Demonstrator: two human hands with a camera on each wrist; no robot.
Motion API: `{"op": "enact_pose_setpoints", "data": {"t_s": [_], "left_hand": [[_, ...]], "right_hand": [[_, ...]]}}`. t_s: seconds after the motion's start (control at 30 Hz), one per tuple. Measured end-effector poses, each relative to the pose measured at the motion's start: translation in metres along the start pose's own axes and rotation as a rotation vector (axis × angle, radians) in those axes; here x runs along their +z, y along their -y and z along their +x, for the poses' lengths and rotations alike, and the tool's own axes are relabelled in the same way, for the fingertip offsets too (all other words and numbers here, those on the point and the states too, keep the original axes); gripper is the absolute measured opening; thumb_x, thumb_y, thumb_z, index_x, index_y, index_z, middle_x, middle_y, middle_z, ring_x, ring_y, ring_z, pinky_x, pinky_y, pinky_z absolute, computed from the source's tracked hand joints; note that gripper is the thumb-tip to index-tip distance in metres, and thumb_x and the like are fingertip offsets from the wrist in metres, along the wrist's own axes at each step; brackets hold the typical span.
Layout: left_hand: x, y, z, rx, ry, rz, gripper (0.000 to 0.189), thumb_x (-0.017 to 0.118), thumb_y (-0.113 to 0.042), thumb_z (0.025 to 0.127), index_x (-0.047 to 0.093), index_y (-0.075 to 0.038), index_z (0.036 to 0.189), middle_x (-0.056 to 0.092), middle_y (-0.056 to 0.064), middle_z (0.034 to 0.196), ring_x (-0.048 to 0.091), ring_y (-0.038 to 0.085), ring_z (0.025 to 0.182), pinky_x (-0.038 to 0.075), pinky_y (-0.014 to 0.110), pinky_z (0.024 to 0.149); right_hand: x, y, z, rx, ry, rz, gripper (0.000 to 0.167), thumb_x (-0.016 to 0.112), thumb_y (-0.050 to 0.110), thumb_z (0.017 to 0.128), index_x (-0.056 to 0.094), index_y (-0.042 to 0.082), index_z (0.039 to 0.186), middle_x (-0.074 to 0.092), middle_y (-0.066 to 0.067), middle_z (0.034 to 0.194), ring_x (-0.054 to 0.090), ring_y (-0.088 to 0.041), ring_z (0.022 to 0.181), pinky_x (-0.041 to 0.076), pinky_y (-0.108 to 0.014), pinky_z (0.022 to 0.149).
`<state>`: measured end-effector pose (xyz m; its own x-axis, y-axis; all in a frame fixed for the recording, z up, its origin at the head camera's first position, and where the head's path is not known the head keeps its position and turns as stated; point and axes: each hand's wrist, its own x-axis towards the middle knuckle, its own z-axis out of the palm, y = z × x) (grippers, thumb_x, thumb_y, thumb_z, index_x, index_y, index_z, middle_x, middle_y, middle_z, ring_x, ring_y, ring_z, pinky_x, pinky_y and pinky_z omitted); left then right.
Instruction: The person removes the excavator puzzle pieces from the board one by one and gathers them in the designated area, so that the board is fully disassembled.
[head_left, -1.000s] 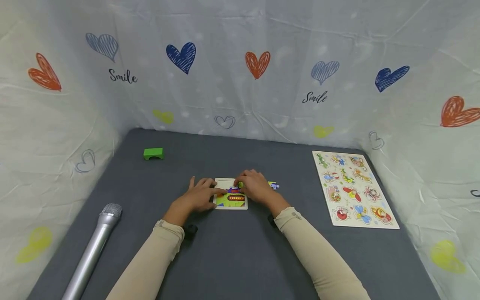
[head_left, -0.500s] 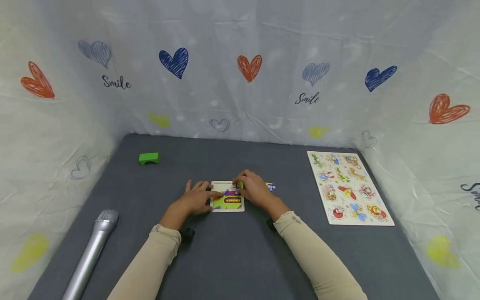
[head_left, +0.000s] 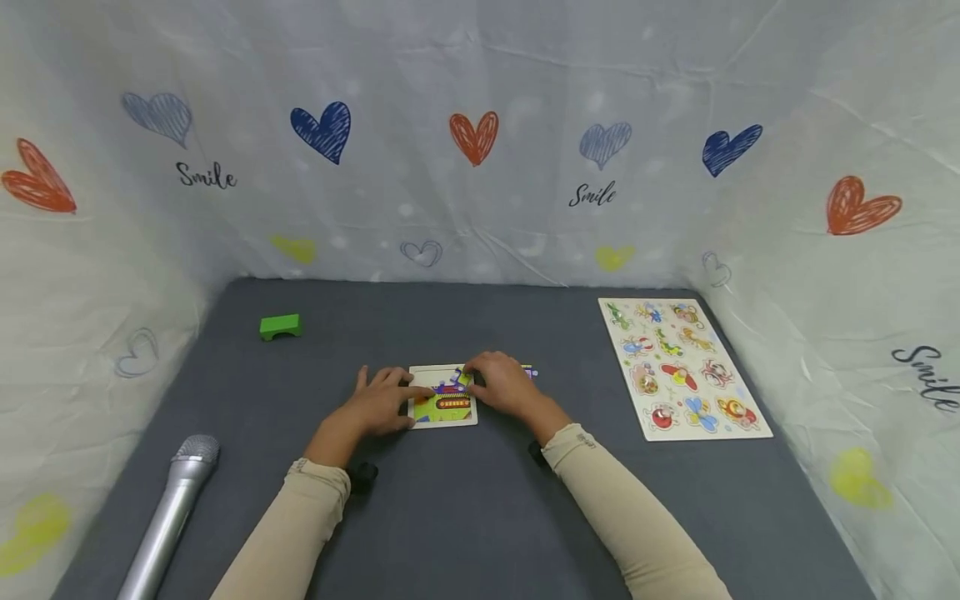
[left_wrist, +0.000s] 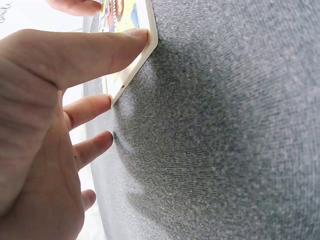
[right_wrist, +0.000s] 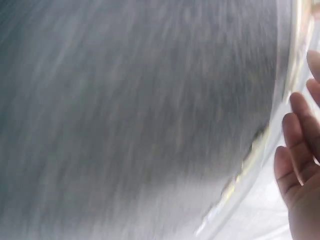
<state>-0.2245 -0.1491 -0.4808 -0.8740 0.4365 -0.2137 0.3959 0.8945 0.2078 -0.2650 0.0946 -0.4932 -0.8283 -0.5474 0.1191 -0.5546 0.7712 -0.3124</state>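
A small puzzle board with a pale frame lies at the middle of the table, its picture showing a red and yellow tracked vehicle on green. My left hand steadies its left side: the thumb rests on the frame, and another fingertip reaches onto the picture. At the board's upper right, my right hand pinches a green and purple puzzle piece between thumb and fingers, overlapping the picture. Behind that hand another loose puzzle piece is partly hidden. Motion blurs the right wrist view, where several right fingers show.
A large board of insect and animal pictures lies at the right. Toward the back left stands a green arch block. A silver microphone lies along the left edge. White sheeting with hearts surrounds the dark table.
The head view has shifted, so the scene sits further left. My right hand has turned the piece slightly at the board's upper right. My left hand keeps its place on the board.
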Motion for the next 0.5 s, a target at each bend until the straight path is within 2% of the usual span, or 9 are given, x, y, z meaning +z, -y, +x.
{"op": "enact_pose_setpoints", "data": {"t_s": [0.2, 0.3, 0.5], "left_hand": [[0.002, -0.002, 0.000, 0.013, -0.011, -0.015, 0.054, 0.071, -0.033, 0.089, 0.053, -0.033, 0.140, 0.041, 0.011, 0.145, 0.029, 0.039, 0.140, 0.006, 0.072, 0.110], [-0.001, -0.002, -0.001, 0.000, -0.014, -0.019, 0.054, 0.071, -0.033, 0.089, 0.054, -0.033, 0.140, 0.041, 0.010, 0.145, 0.029, 0.038, 0.140, 0.006, 0.072, 0.110], [-0.001, -0.001, -0.002, -0.008, -0.011, -0.019, 0.053, 0.071, -0.032, 0.089, 0.054, -0.032, 0.140, 0.040, 0.011, 0.145, 0.028, 0.039, 0.140, 0.005, 0.071, 0.110]], "right_hand": [[0.011, 0.006, 0.001, 0.013, -0.036, -0.042, 0.022, 0.071, 0.029, 0.090, 0.071, 0.015, 0.107, 0.065, -0.003, 0.110, 0.060, -0.021, 0.099, 0.050, -0.039, 0.087], [0.012, 0.008, 0.002, 0.001, -0.050, -0.038, 0.021, 0.070, 0.027, 0.090, 0.071, 0.016, 0.108, 0.066, -0.003, 0.111, 0.061, -0.021, 0.100, 0.049, -0.039, 0.088], [-0.002, -0.002, -0.003, 0.050, -0.073, 0.004, 0.025, 0.071, 0.025, 0.090, 0.071, 0.015, 0.112, 0.067, -0.002, 0.111, 0.060, -0.022, 0.105, 0.048, -0.042, 0.092]]}}
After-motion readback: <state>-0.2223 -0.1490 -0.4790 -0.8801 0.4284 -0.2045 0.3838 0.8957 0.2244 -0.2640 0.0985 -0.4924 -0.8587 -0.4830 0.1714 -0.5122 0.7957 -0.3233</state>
